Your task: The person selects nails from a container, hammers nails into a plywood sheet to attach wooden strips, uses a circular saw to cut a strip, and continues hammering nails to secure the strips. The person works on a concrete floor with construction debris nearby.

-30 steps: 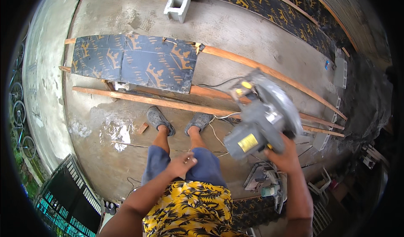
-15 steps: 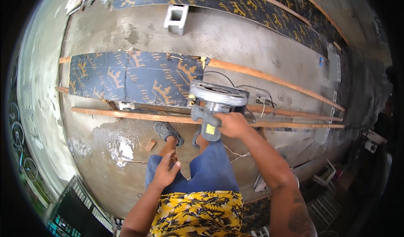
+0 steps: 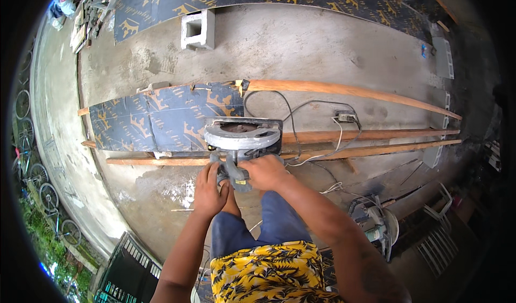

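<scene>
A circular saw (image 3: 243,136) with a silver blade guard stands at the right end of a dark board (image 3: 161,117) printed with gold crowns. My right hand (image 3: 266,172) is closed round the saw's rear handle. At the saw's near left side, my left hand (image 3: 209,190) has its fingers bent round the grey front grip; the fingertips are partly hidden. The board rests on long wooden strips, and a thin pale line runs along it. Under the guard, the blade's lower edge cannot be made out.
A hollow concrete block (image 3: 198,30) stands beyond the board. Black cord loops to an outlet box (image 3: 345,117) at the right. Long wooden battens (image 3: 365,91) extend rightward. Another power saw (image 3: 376,225) sits at lower right, near a white plastic chair (image 3: 438,233).
My left hand has risen from beside my thigh to the saw's front grip. My right hand has brought the saw leftward over the board's end. The view has shifted too.
</scene>
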A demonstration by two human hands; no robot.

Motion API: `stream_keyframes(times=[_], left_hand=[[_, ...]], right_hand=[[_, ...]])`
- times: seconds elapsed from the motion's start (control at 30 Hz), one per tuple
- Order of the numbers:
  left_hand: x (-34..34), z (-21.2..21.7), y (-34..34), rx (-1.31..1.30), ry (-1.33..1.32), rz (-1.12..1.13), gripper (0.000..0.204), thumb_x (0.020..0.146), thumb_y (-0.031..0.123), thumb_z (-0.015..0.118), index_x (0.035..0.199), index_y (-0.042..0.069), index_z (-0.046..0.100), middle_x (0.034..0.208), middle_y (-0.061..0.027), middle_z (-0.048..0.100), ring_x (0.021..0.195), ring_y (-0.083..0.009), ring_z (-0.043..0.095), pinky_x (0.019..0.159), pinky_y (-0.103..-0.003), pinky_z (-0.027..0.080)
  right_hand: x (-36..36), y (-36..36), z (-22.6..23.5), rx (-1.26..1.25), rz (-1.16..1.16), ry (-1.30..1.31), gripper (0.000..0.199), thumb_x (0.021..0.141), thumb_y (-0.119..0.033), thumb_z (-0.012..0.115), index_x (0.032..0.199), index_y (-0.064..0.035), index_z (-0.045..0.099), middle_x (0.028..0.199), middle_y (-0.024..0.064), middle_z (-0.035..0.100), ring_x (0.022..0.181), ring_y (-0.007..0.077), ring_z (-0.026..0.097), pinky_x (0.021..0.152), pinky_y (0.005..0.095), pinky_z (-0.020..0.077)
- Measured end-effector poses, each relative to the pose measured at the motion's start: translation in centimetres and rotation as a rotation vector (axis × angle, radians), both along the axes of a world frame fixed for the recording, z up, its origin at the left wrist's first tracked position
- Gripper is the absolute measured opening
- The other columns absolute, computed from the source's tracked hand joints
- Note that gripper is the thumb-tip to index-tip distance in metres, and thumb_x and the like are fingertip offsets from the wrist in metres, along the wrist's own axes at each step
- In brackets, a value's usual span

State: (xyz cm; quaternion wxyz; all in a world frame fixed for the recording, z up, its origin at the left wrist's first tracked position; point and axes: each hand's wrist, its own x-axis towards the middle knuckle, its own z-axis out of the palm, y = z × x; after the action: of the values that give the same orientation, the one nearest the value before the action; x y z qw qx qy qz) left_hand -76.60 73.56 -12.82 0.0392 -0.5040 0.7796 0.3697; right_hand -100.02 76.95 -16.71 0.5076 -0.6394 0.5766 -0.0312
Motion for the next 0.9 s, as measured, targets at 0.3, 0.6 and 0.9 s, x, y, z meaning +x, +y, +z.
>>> stream_keyframes(times=[0.3, 0.6, 0.9], left_hand=[[-11.5, -1.5, -4.7, -0.129, 0.148, 0.024, 0.052, 0.092, 0.022, 0.073, 0.137, 0.002, 0.057, 0.129, -0.022, 0.059, 0.115, -0.0426, 0.056, 0.101, -0.052, 0.044], [-5.2, -1.2, 5.4, 0.101, 0.042, 0.215, 0.06, 0.098, 0.022, 0.071, 0.145, -0.004, 0.045, 0.128, -0.026, 0.058, 0.116, -0.0456, 0.056, 0.103, -0.052, 0.045], [-7.7, -3.4, 2.8, 0.404, 0.103, 0.523, 0.067, 0.103, 0.034, 0.066, 0.152, -0.004, 0.041, 0.134, -0.0267, 0.059, 0.114, -0.0375, 0.064, 0.1, -0.047, 0.051]], right_hand=[[-5.1, -0.6, -4.5, 0.032, 0.029, 0.035, 0.035, 0.08, -0.016, 0.069, 0.115, -0.0147, 0.073, 0.087, 0.0141, 0.077, 0.082, 0.0369, 0.075, 0.073, 0.0516, 0.0581], [-8.5, -1.8, -4.5, 0.063, 0.047, -0.001, 0.046, 0.08, -0.018, 0.07, 0.126, -0.0174, 0.07, 0.095, 0.0142, 0.078, 0.086, 0.0375, 0.075, 0.077, 0.0516, 0.0582], [-8.7, -2.9, -3.7, 0.106, 0.084, 0.017, 0.042, 0.081, -0.015, 0.069, 0.124, -0.0154, 0.071, 0.094, 0.018, 0.077, 0.089, 0.0395, 0.074, 0.079, 0.0527, 0.0578]])
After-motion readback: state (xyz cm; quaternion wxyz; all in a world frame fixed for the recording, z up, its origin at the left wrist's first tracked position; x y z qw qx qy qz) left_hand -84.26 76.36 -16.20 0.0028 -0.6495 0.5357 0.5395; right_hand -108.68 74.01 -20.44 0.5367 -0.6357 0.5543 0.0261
